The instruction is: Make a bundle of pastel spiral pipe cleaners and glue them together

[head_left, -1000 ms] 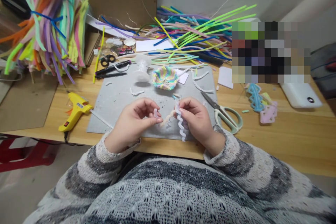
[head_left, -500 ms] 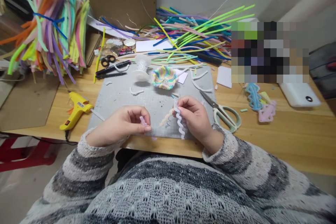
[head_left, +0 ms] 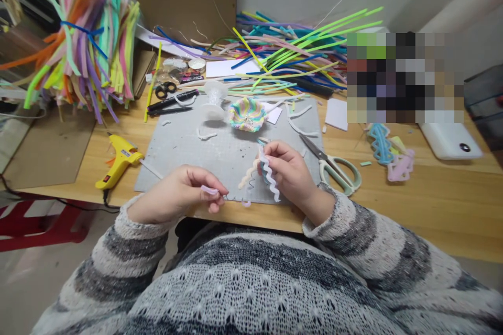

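Observation:
Over the lower left of the grey cutting mat, my left hand is closed on a short lilac strip. A thin wavy wire runs rightward from its fingertips. My right hand pinches a bunch of wavy strips near the mat's right side; a white zigzag strip and a cream wavy strip hang from its fingers. Another small lilac piece hangs between the hands. Beyond them sit a pastel striped ruffled piece and a clear spool.
Scissors lie right of my right hand. A yellow glue gun rests at the left. Pipe cleaners cover the back; a tied bundle stands at the left. A white box-like device and a pink zigzag piece are at the right.
My left hand has moved slightly down, its fingers loosened, and the lilac strip has turned nearly level. The white zigzag strip now slants more to the right. The view has shifted slightly.

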{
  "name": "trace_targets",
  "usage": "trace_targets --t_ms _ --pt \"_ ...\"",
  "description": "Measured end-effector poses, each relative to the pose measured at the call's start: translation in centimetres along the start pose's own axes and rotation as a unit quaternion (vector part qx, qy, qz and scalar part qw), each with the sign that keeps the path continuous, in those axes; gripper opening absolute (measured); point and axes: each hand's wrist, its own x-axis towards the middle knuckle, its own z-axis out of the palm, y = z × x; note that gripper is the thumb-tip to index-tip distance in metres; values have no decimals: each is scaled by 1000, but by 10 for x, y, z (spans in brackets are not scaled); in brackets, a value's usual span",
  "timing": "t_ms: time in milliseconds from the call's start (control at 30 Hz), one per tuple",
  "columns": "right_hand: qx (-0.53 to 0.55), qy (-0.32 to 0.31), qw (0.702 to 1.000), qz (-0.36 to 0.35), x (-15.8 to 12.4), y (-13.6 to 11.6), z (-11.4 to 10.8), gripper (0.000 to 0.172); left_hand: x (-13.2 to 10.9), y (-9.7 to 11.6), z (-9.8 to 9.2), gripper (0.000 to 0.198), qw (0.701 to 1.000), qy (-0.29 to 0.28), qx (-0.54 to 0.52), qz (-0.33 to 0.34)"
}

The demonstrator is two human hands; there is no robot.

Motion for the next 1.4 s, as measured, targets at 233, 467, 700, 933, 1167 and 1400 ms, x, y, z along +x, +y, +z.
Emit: trace_targets --t_ms 233,467,700,933,1167,1400 --pt "-96 -7 994 -54 -3 -3 4 11 11 11 12 13 992 -20 52 111" --pt "-184 -16 972 -148 -6 -4 5 5 23 17 21 21 999 -39 13 -4" --pt "-190 -59 972 -126 -5 -4 5 4 25 26 17 16 995 -82 55 -32" --pt "-165 -72 978 -107 -5 -3 5 5 31 29 21 21 990 -119 25 -69" --pt "-213 -85 965 -129 -6 -4 4 5 35 26 23 18 993 -93 -12 -67" --pt "-230 -88 961 -125 -8 -5 5 6 38 26 23 19 991 -102 -32 -81"
